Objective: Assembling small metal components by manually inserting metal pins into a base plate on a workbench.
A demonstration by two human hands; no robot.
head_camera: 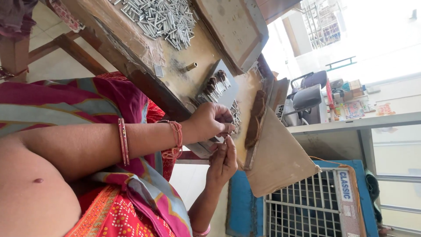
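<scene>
A: Pinching something small, is it? Which hand?

B: Both meet over the edge of the wooden table [175,79]. The picture is turned on its side, so I take the hand with the red thread [176,139] at its wrist and 2 bangles [123,141] on the forearm as the left hand [209,123]. Its fingers are pressed together around a thin metal pin [226,138] at the fingertips.

A: And the other?

B: The right hand [222,161] comes in from the other side, fingers closed on the same pin, its fingertips just touching those of the left. The pin is too small to tell more of its shape.

A: Where does that sit against the rest?

B: Just beside a grey block [231,94] holding a row of pins with dark tips [215,85], standing close together. A small cluster of loose pins [236,115] lies near the left hand's knuckles.

A: More on the table?

B: A large heap of short silver tubes [162,17] well apart from the hands, 1 brass-coloured piece [191,66] lying alone between heap and block, and a flat wooden tray [237,30] next to the heap. A dark brown brush-like strip [256,118] rests on a cardboard sheet [280,162] beyond the hands.
</scene>
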